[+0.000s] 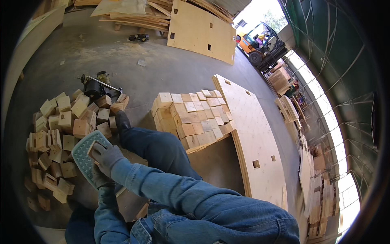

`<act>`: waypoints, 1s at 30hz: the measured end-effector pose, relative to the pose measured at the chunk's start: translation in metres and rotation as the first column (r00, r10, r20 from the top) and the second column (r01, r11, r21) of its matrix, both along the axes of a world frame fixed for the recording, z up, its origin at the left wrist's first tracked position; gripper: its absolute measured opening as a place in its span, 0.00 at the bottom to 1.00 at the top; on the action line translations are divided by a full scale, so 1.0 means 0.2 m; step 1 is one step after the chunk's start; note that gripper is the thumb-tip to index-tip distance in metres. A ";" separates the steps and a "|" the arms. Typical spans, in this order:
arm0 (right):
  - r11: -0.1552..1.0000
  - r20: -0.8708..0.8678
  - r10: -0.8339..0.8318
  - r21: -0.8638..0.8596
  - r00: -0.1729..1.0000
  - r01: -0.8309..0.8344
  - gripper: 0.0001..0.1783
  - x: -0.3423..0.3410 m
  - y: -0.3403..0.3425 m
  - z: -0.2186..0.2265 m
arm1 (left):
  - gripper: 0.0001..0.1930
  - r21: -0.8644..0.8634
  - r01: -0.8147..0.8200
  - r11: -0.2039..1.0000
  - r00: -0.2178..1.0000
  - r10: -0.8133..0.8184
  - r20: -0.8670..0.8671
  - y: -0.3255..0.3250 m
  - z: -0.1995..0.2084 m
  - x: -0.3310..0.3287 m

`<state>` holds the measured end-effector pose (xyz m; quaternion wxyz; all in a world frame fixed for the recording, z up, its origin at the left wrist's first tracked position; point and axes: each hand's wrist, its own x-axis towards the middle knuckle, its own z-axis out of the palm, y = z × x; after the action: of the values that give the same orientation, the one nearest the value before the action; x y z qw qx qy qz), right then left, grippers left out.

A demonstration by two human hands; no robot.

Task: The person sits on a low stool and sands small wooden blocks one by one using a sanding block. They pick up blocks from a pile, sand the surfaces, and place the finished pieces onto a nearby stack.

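Note:
My right hand (109,157), in a grey glove, is closed round a small wooden block (93,149) over a pale teal stool (83,163) with a raised pattern on its top. Just below it, my gloved left hand (101,178) is at the near end of the same block, its fingers curled and partly hidden by the right hand. Left of the stool lies a loose heap of wooden blocks (66,118), tumbled at many angles. Right of my leg stands a neat stack of similar blocks (195,118), set close together in rows.
A black tool with a metal bar (96,85) lies behind the heap. Long plywood panels (256,134) with square holes extend on the right. Farther off are a leaning plywood sheet (199,32), stacked boards (134,20) and an orange forklift (260,44) with a person in it.

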<state>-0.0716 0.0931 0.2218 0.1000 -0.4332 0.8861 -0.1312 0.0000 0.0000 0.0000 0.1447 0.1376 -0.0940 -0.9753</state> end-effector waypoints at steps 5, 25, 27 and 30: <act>0.999 -0.140 0.020 -0.041 0.990 -0.026 0.28 -0.04 0.11 0.01 | 0.32 0.129 -0.023 0.991 1.000 0.023 0.004 0.17 0.05 -0.09; 0.986 -0.128 0.030 -0.159 0.991 -0.050 0.26 0.01 0.02 -0.03 | 0.30 0.148 0.030 0.988 0.991 -0.049 0.124 0.03 0.11 0.00; 0.988 -0.139 0.015 -0.151 0.990 -0.037 0.26 -0.02 -0.03 -0.07 | 0.29 0.346 -0.054 0.937 0.990 0.004 0.142 0.02 0.17 -0.01; 0.975 -0.248 0.057 -0.194 0.967 -0.108 0.30 0.00 -0.05 -0.13 | 0.30 -0.133 -0.022 0.991 0.991 0.039 0.126 -0.03 -0.02 0.01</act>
<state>-0.0717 0.0828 0.1950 -0.0482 -0.4906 0.8544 -0.1643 0.0015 -0.0068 -0.0042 0.1622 0.1919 -0.1651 -0.9537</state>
